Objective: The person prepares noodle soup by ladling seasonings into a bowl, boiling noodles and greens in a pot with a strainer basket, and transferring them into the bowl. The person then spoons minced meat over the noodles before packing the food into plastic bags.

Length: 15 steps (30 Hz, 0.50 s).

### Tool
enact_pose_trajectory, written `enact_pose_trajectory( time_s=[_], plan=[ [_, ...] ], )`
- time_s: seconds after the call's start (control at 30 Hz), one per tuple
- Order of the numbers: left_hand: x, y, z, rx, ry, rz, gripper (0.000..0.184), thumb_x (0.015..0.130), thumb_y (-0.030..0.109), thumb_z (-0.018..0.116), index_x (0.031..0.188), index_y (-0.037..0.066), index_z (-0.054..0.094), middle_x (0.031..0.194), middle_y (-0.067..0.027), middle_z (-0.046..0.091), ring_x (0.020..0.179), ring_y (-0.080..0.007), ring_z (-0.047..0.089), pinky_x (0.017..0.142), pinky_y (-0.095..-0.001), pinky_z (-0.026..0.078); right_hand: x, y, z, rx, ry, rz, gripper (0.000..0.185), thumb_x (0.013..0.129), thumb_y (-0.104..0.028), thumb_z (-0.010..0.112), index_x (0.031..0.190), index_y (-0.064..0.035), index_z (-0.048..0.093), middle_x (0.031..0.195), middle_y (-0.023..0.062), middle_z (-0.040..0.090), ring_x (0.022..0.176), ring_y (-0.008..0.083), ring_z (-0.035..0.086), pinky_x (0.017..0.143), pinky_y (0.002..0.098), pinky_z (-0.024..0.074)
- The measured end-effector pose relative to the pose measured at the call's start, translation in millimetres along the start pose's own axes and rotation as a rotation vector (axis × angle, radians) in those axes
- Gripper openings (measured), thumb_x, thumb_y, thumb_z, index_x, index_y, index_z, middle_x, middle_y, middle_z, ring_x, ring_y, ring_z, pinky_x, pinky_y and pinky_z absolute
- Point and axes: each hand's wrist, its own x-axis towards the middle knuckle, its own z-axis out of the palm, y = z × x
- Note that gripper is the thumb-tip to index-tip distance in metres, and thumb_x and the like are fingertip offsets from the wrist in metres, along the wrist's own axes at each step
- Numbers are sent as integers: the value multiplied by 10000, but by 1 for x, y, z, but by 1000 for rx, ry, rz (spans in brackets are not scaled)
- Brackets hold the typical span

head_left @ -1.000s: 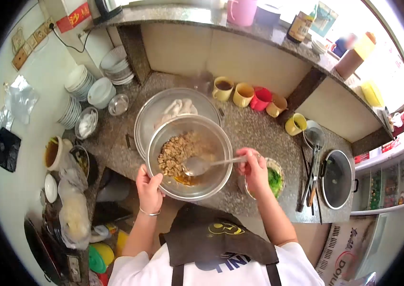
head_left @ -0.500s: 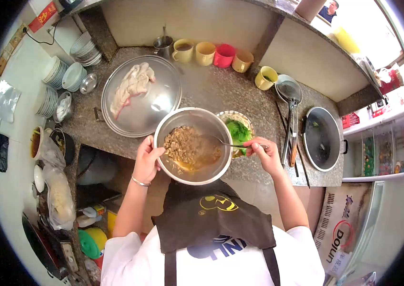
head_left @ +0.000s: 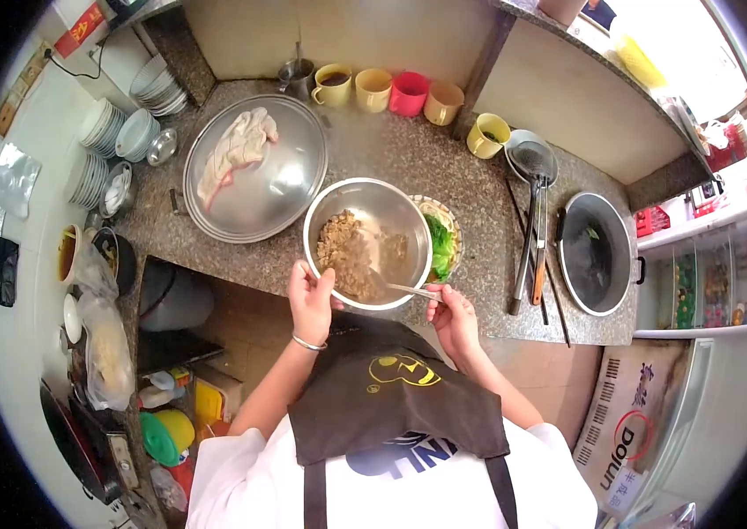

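My left hand grips the near-left rim of a metal bowl, thumb on the edge. In the bowl lies brown minced food with some liquid. My right hand is closed on the handle of a metal spoon. The spoon's head dips into the mince near the bowl's close side, where the food partly hides it. Just right of the metal bowl stands a patterned bowl holding green leaves; the metal bowl covers part of its left side.
A large round lid bears a folded pale cloth. Several mugs line the back wall. To the right are strainers, chopsticks and a dark pan of water. Stacked plates stand at left.
The metal bowl has moved slightly right and away from my body, my left hand with it. My right hand has come left and closer to me, tilting the spoon's handle toward me.
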Motion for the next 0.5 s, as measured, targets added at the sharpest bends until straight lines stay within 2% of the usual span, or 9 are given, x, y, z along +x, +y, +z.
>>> enact_pose_trajectory(
  time_s=[0.07,0.13,0.33,0.4,0.5],
  plan=[
    [-3,-3,1,-1,1,7,134,840,63,506,786,90,387,630,21,443,445,-43,427,377,-167,371,3,2,-1,63,-50,-14,264,893,-223,465,976,6,565,679,21,556,590,107,519,568,227,437],
    [-2,-10,-1,-86,14,-8,210,835,62,533,750,90,343,624,21,416,442,-33,427,364,-172,394,5,-1,-1,78,-30,-6,261,892,-220,464,978,5,565,681,23,555,592,110,516,570,230,436],
    [-8,-14,-23,-126,52,-117,133,834,75,513,769,102,399,648,12,473,465,-42,440,383,-176,366,9,-18,-5,112,60,-44,246,900,-201,457,980,13,548,691,35,539,601,113,498,567,223,433],
    [-9,-19,-38,-124,43,-138,66,835,83,481,897,95,462,706,25,495,514,-30,449,390,-160,336,13,-20,-12,159,66,-70,250,901,-206,456,988,11,543,688,29,533,600,108,492,563,219,430],
    [-11,-23,-52,-116,59,-133,94,840,85,478,934,86,478,714,33,513,507,-25,456,384,-155,337,20,-21,-29,191,101,-86,264,899,-222,463,1004,8,538,690,24,526,618,100,495,571,219,429]
  ],
)
